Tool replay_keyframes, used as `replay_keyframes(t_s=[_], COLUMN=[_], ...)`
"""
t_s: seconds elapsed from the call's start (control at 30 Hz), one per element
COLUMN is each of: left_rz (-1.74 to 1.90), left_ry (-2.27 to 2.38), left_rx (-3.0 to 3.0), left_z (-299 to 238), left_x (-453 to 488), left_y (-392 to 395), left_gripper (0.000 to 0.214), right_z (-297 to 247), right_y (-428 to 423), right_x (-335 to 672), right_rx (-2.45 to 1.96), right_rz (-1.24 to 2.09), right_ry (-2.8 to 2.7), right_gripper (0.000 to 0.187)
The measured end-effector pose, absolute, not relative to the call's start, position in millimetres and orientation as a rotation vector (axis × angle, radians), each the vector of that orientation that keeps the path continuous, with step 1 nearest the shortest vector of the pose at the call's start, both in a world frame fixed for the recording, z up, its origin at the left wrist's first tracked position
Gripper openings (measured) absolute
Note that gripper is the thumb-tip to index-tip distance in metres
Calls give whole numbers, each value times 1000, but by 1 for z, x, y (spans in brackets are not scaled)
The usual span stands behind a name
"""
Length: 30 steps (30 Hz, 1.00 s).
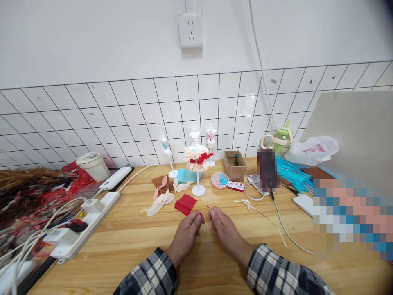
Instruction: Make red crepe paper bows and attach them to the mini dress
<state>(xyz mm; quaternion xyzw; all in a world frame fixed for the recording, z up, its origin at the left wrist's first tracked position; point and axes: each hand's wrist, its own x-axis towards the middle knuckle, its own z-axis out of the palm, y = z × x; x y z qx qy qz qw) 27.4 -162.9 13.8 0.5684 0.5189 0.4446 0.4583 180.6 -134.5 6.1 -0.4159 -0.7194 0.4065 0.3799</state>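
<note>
My left hand (187, 232) and my right hand (223, 229) rest close together on the wooden table (129, 246), fingertips nearly touching. Both pinch a small red scrap (201, 214) between the fingertips; the piece is tiny and mostly hidden. Just beyond my left hand lies a folded stack of red crepe paper (185, 203). Behind it stands a small white mannequin stand (198, 164) dressed in a cream and red ruffled skirt.
Two more white mannequins (166, 149) stand by the tiled wall. Brown, cream and blue paper scraps (162, 190), a pink dish (220, 180), a small cardboard box (235, 164), a white power strip (82, 223) with cables, and a green cup (281, 141) surround the work spot.
</note>
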Motion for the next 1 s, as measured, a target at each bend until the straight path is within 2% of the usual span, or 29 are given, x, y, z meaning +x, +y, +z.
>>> replay_keyframes(t_s=[0.13, 0.23, 0.37, 0.47, 0.63, 0.8, 0.9, 1.0], left_rz=[1073, 1045, 1016, 1068, 1174, 1506, 1390, 1296], left_ry=[1263, 1247, 1220, 1188, 1026, 649, 673, 772], left_rx=[1390, 1391, 1401, 1386, 1116, 445, 331, 457], left_z=[9, 8, 11, 14, 19, 32, 33, 27], left_x=[26, 25, 24, 24, 24, 26, 35, 43], left_y=[-163, -164, -166, -169, -169, -166, -169, -172], left_gripper=[35, 42, 51, 50, 51, 35, 26, 37], right_z=[9, 14, 18, 17, 17, 22, 24, 22], right_y=[-127, -123, -127, -131, -128, -128, -135, -142], right_x=[186, 190, 190, 187, 186, 183, 178, 173], right_rx=[-1126, -1162, -953, -830, -899, -848, -752, -735], right_rz=[1104, 1091, 1143, 1222, 1345, 1633, 1783, 1817], right_ry=[-1728, -1774, -1812, -1828, -1684, -1088, -887, -860], right_gripper=[29, 36, 34, 24, 11, 27, 33, 36])
